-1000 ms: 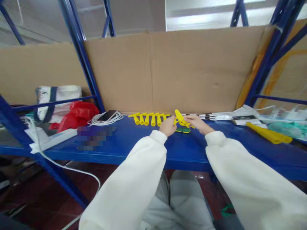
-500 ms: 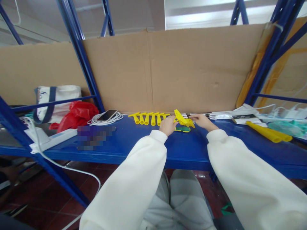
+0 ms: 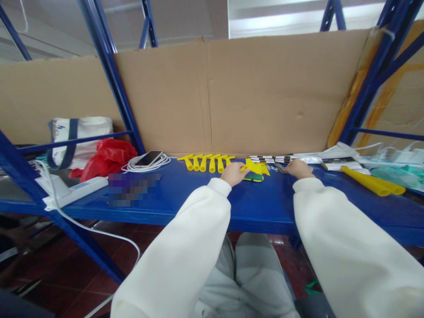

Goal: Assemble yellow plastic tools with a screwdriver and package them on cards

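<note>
My left hand is closed on a yellow plastic piece with a wide, flat head. Under that piece lies a green and yellow handle, perhaps a screwdriver's. My right hand is closed around one end of a small flat dark strip, its fingers near the shelf surface. Between the hands, small silvery bits are scattered, too tiny to name. Left of my left hand stretches a row of several yellow T-shaped pieces.
Black-and-white packets lie along the back. Two yellow tubes rest at right near a white box. At left are a phone on a coiled white cable, a power strip and a red bag. Cardboard walls the rear.
My right hand has moved right, away from the yellow piece, and now holds the dark strip. The yellow piece in my left hand has been lowered and tilted flatter.
</note>
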The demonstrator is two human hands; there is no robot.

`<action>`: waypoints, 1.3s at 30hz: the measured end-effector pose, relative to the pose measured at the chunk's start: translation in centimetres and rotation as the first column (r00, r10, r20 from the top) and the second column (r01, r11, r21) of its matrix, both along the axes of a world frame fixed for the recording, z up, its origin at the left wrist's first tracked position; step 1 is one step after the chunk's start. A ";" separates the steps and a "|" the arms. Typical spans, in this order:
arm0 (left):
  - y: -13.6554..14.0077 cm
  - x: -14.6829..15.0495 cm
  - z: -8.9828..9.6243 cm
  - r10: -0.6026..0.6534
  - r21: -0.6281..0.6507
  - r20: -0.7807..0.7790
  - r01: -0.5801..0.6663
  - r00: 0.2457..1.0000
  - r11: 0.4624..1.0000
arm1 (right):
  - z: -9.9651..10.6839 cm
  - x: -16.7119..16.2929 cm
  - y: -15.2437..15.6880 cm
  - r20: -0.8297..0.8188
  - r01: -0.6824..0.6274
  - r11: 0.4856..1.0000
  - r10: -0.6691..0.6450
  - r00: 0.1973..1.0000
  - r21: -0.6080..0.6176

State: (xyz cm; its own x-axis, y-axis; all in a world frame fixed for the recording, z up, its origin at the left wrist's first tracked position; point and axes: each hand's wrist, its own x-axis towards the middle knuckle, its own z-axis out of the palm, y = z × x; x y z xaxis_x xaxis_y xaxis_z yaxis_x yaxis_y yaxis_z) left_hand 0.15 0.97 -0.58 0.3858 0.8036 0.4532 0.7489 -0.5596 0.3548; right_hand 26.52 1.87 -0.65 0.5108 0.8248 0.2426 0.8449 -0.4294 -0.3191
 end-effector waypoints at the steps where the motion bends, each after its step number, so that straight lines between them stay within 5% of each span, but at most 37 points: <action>1: 0.0 0.0 0.0 0.003 -0.004 -0.004 -0.004 1.000 1.000 | -0.1 0.0 0.1 0.000 0.004 1.000 -0.004 1.000 -0.001; 10: -0.2 0.1 0.1 0.021 -0.015 -0.022 -0.021 1.000 1.000 | 0.0 -0.9 -0.5 -0.010 -0.012 0.998 0.012 1.000 -0.063; 26: -0.2 0.1 0.0 -0.006 0.000 -0.010 0.006 1.000 1.000 | -0.7 0.0 0.3 -0.062 0.075 0.997 -0.073 0.995 0.019; 39: -0.4 -0.1 0.2 -0.017 -0.011 -0.014 0.017 1.000 1.000 | -1.9 2.2 2.9 -0.042 0.003 1.000 -0.001 0.999 0.029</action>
